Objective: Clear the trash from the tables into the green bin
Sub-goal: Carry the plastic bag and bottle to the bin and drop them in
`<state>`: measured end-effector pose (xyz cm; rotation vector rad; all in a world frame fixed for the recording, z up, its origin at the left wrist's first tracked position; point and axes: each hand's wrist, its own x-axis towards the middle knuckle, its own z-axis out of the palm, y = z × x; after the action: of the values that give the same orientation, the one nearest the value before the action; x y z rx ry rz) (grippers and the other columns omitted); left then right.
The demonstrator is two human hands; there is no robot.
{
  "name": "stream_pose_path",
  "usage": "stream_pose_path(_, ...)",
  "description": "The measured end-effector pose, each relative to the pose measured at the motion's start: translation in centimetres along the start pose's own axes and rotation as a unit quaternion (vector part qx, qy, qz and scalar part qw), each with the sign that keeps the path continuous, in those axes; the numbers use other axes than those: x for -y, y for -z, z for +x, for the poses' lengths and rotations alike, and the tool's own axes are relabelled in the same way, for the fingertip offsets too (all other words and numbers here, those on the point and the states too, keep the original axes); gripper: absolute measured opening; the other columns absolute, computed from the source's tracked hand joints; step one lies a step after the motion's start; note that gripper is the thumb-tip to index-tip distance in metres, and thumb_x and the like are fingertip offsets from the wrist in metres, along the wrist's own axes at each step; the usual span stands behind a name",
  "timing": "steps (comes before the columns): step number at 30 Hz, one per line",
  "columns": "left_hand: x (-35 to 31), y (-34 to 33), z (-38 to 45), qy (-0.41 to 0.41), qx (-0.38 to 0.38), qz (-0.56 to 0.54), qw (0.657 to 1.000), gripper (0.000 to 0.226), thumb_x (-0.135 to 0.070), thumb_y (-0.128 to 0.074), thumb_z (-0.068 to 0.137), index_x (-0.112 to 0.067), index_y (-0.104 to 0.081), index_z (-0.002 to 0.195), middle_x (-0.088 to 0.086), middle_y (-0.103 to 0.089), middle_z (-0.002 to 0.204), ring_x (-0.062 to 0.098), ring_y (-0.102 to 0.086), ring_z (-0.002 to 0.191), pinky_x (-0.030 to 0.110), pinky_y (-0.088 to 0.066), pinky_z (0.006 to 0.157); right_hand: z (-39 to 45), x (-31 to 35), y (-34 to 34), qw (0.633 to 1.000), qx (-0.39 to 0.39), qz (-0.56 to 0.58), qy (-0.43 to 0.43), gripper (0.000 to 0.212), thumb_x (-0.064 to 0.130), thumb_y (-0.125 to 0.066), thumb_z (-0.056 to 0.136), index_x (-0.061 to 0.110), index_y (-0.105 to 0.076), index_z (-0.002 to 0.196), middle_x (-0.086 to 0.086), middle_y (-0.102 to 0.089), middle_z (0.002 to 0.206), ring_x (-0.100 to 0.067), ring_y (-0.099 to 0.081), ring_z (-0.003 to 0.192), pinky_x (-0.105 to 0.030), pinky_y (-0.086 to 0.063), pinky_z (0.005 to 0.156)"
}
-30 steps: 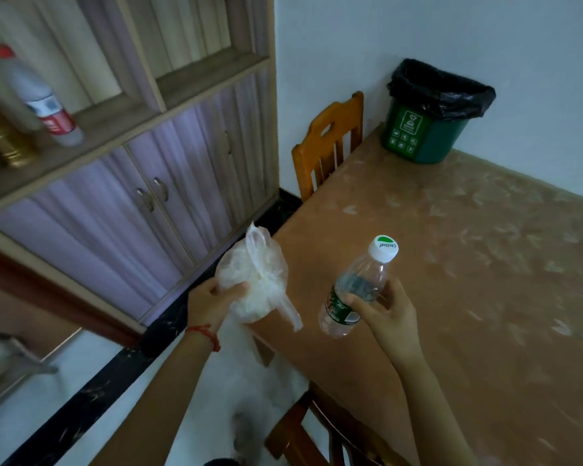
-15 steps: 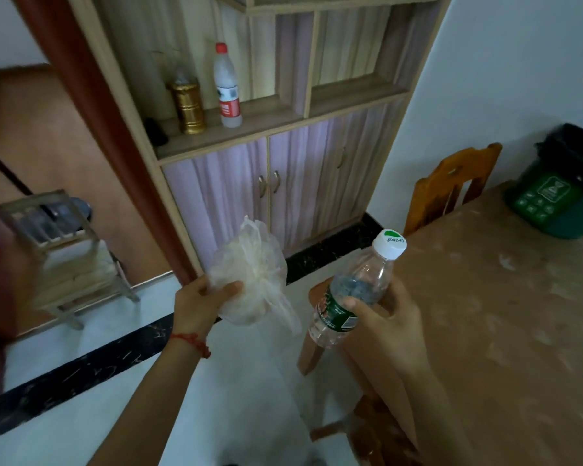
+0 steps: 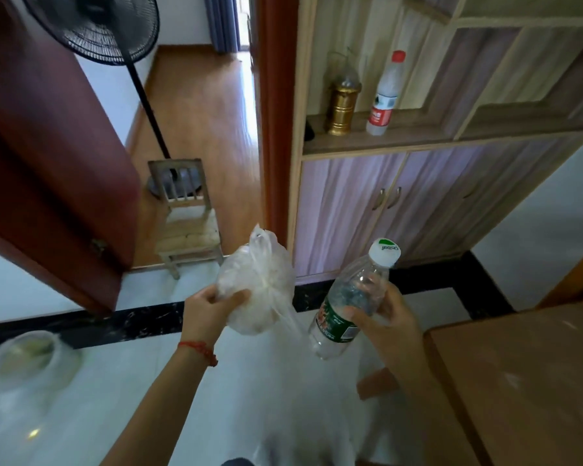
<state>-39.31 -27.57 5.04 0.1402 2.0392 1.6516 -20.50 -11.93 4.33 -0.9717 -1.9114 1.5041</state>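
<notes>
Turned left since before: bin gone from view, only one table corner at right, doorway and fan ahead. One bag, one bottle, both raised over floor. Left hand fingers pinching bag; right hand fingers wrapped round tilted bottle.

Bag left of bottle
</notes>
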Motion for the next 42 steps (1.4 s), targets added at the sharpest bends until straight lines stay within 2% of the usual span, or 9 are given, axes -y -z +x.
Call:
stream_pose_path(5, -0.5, 1.9, 3.0, -0.002, -0.005, 0.000, 1.000, 0.016, -0.008, -0.074, 0.071, -0.018, -0.062, 0.068, 0.000, -0.062, 0.074, 0.015, -0.059, 0.069, 0.037, -0.055, 0.068, 2.4, 0.3, -2.8, 1.000, 0.000, -0.008, 0.007, 0.051, 0.012, -0.076, 0.071, 0.030, -0.051, 0.112, 0.024, -0.058, 0.098, 0.020, -0.055, 0.085, -0.001, -0.043, 0.068)
stream_pose_path(8, -0.5, 1.8, 4.9, 0.010, 0.003, -0.002, 1.000, 0.015, -0.009, -0.074, 0.071, -0.020, -0.064, 0.072, 0.002, -0.065, 0.078, 0.018, -0.061, 0.073, 0.036, -0.055, 0.066, 3.9, 0.1, -3.4, 1.000, 0.001, -0.011, -0.001, 0.051, 0.012, -0.076, 0.070, 0.031, -0.051, 0.110, 0.021, -0.061, 0.099, 0.016, -0.058, 0.086, -0.004, -0.045, 0.069)
stream_pose_path(13, -1.3, 0.0, 9.1, 0.017, 0.017, -0.011, 1.000, 0.015, -0.010, -0.075, 0.071, -0.019, -0.065, 0.077, 0.003, -0.067, 0.085, 0.018, -0.063, 0.079, 0.016, -0.052, 0.050, 8.1, -0.3, -3.1, 1.000, -0.002, -0.012, -0.017, 0.050, 0.018, -0.077, 0.068, 0.031, -0.054, 0.110, 0.016, -0.064, 0.098, 0.008, -0.061, 0.086, -0.006, -0.047, 0.070)
stream_pose_path(21, -4.2, -6.6, 15.8, 0.028, 0.049, -0.003, 0.998, 0.015, -0.009, -0.074, 0.071, -0.020, -0.064, 0.075, 0.003, -0.067, 0.083, 0.018, -0.063, 0.079, 0.022, -0.049, 0.063, 16.9, -0.8, -1.5, 0.999, -0.011, -0.023, -0.026, 0.049, 0.019, -0.082, 0.065, 0.041, -0.053, 0.097, 0.017, -0.064, 0.094, 0.012, -0.060, 0.083, -0.004, -0.045, 0.066)
stream_pose_path(26, -5.6, -10.9, 19.9, 0.027, 0.059, 0.046, 0.997, 0.016, -0.014, -0.076, 0.070, -0.021, -0.062, 0.070, 0.005, -0.067, 0.080, 0.030, -0.064, 0.084, 0.039, -0.053, 0.079, 20.5, -1.5, 0.2, 0.999, -0.015, -0.036, -0.031, 0.042, 0.012, -0.077, 0.070, 0.038, -0.053, 0.092, 0.015, -0.064, 0.091, 0.012, -0.060, 0.081, -0.007, -0.046, 0.065)
stream_pose_path(30, -7.4, -14.9, 21.8, 0.009, 0.102, 0.080, 0.991, 0.015, -0.013, -0.073, 0.074, -0.008, -0.060, 0.080, 0.004, -0.061, 0.076, 0.022, -0.057, 0.072, 0.023, -0.048, 0.063, 22.0, -2.2, 2.5, 0.996, -0.070, -0.022, -0.053, 0.049, 0.026, -0.078, 0.064, 0.028, -0.057, 0.108, 0.015, -0.069, 0.093, -0.001, -0.064, 0.088, -0.019, -0.051, 0.074)
stream_pose_path(32, -8.3, -17.1, 22.6, 0.009, 0.134, 0.082, 0.988, 0.016, -0.010, -0.072, 0.074, -0.007, -0.061, 0.086, -0.003, -0.058, 0.072, 0.014, -0.055, 0.066, 0.013, -0.045, 0.052, 22.5, -2.3, 3.6, 0.993, -0.103, -0.018, -0.059, 0.046, 0.019, -0.078, 0.066, 0.025, -0.058, 0.107, 0.012, -0.070, 0.092, -0.002, -0.065, 0.088, -0.018, -0.052, 0.073)
stream_pose_path(36, -9.3, -21.7, 25.0, 0.018, 0.220, 0.105, 0.970, 0.013, -0.013, -0.075, 0.071, -0.010, -0.066, 0.081, 0.007, -0.068, 0.081, 0.025, -0.064, 0.077, 0.030, -0.054, 0.068, 22.9, -2.6, 5.7, 0.980, -0.182, -0.025, -0.073, 0.040, 0.016, -0.077, 0.068, 0.032, -0.057, 0.099, 0.012, -0.068, 0.091, 0.002, -0.064, 0.087, -0.012, -0.051, 0.070)
stream_pose_path(42, -11.3, -29.3, 27.2, -0.023, 0.358, 0.153, 0.921, 0.018, -0.010, -0.072, 0.075, 0.005, -0.061, 0.075, 0.003, -0.054, 0.059, 0.004, -0.050, 0.045, 0.010, -0.038, 0.040, 22.8, -2.7, 7.9, 0.939, -0.325, -0.022, -0.108, 0.036, 0.017, -0.077, 0.070, 0.035, -0.055, 0.092, 0.015, -0.066, 0.091, 0.007, -0.062, 0.086, -0.010, -0.048, 0.068)
